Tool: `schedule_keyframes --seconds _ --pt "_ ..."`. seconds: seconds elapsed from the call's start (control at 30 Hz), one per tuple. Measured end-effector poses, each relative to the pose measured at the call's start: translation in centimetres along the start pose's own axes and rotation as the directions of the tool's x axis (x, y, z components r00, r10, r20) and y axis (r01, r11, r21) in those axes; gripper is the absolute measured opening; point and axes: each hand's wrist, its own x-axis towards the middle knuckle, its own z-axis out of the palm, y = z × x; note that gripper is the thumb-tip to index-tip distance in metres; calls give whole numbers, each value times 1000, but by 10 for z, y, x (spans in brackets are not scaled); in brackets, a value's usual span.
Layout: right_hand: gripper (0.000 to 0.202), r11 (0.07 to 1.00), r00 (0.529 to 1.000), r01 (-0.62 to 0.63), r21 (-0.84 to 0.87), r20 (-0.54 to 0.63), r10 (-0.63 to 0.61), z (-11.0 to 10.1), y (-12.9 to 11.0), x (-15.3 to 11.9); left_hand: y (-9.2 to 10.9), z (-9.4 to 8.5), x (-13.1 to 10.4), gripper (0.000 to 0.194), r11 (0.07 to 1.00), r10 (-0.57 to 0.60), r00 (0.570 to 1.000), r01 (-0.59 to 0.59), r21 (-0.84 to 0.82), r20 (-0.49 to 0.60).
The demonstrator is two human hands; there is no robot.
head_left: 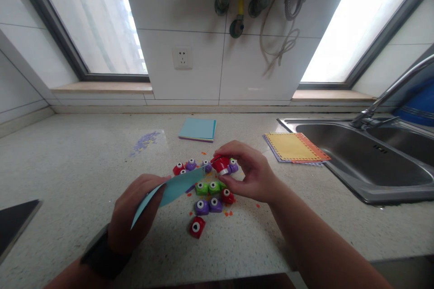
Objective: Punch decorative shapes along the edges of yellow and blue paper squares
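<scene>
My left hand [140,203], with a dark band on its wrist, is closed on a light blue sheet of paper [181,185]. The sheet bends upward, and small holes run along its far right edge. In my right hand [251,171] is a red craft punch [221,164], gripped between thumb and fingers right at that edge. Whether the paper sits inside the punch's slot I cannot tell. Below my hands lie several more punches: green ones [214,187], purple ones [202,207] and red ones [197,226]. Orange paper bits [228,213] are scattered among them.
A stack of blue paper [197,129] lies behind the punches. To the right, yellow and orange sheets with punched borders [293,146] overlap the edge of the sink [359,185]. Purple paper bits [145,142] rest at the left, and a dark flat panel [16,223] is at the far left.
</scene>
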Motion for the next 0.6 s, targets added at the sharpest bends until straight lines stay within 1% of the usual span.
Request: schedule_keyframes --seconds 0.17,0.33,0.47,0.6 --pt "49 991 991 -132 0 -8 132 4 3 -1 3 0 5 16 1000 0 1000 1 -16 30" --pt "42 980 981 -193 52 36 192 6 4 0 7 -1 7 16 998 -7 999 10 -59 52" --pt "43 939 962 -274 206 51 269 7 3 2 9 -4 8 17 1000 4 998 -2 -19 64" --pt "46 845 919 -384 373 68 388 6 2 3 12 -7 11 13 995 -97 995 96 29 31"
